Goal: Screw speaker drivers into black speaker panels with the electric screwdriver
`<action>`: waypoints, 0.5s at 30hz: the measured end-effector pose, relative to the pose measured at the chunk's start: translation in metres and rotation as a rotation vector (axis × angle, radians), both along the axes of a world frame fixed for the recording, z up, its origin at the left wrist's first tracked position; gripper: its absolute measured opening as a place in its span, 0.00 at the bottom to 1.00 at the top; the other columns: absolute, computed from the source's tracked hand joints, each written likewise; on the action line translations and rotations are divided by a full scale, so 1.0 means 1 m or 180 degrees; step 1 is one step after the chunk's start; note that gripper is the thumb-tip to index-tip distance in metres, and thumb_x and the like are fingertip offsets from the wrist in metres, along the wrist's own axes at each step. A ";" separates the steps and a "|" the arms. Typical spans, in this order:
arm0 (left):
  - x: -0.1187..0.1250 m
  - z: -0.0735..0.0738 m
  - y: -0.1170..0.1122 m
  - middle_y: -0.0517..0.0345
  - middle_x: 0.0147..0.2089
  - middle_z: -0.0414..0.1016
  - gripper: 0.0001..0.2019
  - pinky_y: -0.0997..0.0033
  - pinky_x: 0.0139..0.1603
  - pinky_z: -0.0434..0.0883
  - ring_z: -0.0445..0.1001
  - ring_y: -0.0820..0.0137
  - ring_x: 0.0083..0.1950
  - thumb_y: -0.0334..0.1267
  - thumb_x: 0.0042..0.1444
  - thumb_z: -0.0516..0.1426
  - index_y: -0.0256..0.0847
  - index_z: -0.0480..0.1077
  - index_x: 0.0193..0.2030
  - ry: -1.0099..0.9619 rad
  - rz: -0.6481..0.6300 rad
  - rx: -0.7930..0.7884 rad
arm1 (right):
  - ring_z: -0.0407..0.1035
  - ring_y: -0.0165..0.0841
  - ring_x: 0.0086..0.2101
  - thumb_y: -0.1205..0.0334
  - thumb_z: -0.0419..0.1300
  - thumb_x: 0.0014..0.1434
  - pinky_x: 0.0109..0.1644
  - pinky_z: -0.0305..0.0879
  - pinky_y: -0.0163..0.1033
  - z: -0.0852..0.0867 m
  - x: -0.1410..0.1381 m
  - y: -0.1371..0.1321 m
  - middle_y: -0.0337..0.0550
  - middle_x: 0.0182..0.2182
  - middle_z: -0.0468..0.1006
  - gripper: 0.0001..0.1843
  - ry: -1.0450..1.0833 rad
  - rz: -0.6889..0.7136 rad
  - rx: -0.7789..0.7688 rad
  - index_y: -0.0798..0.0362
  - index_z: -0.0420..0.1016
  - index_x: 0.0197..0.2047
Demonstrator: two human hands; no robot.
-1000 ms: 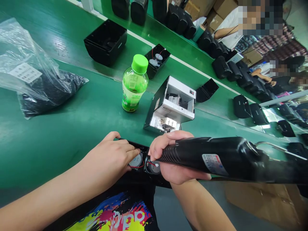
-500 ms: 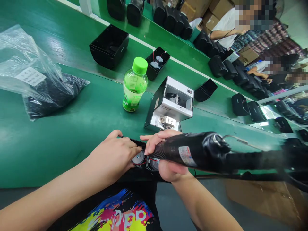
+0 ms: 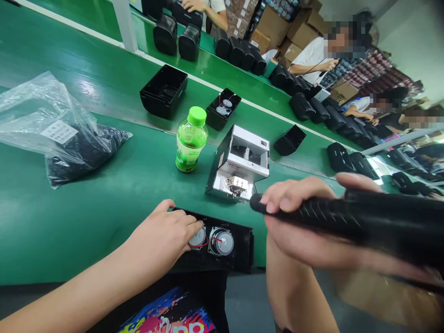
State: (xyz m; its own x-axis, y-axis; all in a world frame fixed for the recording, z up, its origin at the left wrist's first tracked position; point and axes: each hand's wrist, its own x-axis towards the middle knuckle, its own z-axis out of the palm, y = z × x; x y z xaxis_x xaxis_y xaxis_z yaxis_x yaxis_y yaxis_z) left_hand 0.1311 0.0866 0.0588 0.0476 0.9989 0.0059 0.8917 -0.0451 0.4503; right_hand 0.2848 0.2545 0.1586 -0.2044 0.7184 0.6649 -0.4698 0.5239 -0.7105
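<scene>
Holding panel (image 3: 242,245) under curled left hand (image 3: 171,229), partly covering one speaker (image 3: 197,237); gripping tool (image 3: 338,213) in right hand (image 3: 300,236), apart from panel; noting machine (image 3: 239,162) beyond, between both hands.

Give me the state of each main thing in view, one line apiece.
left hand: resting on near housing
right hand: gripping black tool
black tool: tip apart from near housing
near housing: open-faced, two speakers showing
green bottle: upright, capped
plastic bag: lying down, dark contents
silver machine: standing; on or off unclear
</scene>
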 end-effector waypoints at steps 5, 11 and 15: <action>-0.001 -0.003 0.000 0.57 0.50 0.90 0.19 0.48 0.57 0.63 0.86 0.57 0.48 0.33 0.60 0.74 0.47 0.81 0.57 0.0045 -0.0006 0.0085 | 0.65 0.33 0.14 0.19 0.57 0.64 0.16 0.64 0.38 -0.020 -0.026 0.039 0.31 0.19 0.73 0.35 -0.0197 0.0219 0.0308 0.43 0.80 0.43; -0.003 -0.002 -0.003 0.55 0.57 0.89 0.24 0.47 0.61 0.63 0.87 0.56 0.54 0.37 0.61 0.75 0.45 0.79 0.62 -0.0063 -0.0036 0.0026 | 0.63 0.31 0.14 0.19 0.49 0.70 0.17 0.63 0.36 -0.032 -0.031 0.047 0.29 0.19 0.71 0.38 -0.0319 0.0226 -0.0200 0.45 0.78 0.51; -0.004 0.002 0.000 0.55 0.55 0.89 0.23 0.47 0.60 0.64 0.87 0.56 0.54 0.39 0.61 0.76 0.46 0.80 0.62 -0.0065 -0.0034 -0.0090 | 0.64 0.31 0.15 0.18 0.54 0.67 0.17 0.65 0.37 -0.024 -0.013 0.034 0.30 0.20 0.73 0.40 -0.0282 0.0307 -0.0539 0.46 0.81 0.53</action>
State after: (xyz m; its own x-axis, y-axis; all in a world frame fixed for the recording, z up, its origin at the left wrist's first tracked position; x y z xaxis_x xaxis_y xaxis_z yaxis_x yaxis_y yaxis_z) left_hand 0.1268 0.0862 0.0606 0.0584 0.9981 -0.0214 0.8819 -0.0415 0.4697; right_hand 0.2718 0.2886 0.1342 -0.3301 0.7927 0.5126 -0.4437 0.3490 -0.8254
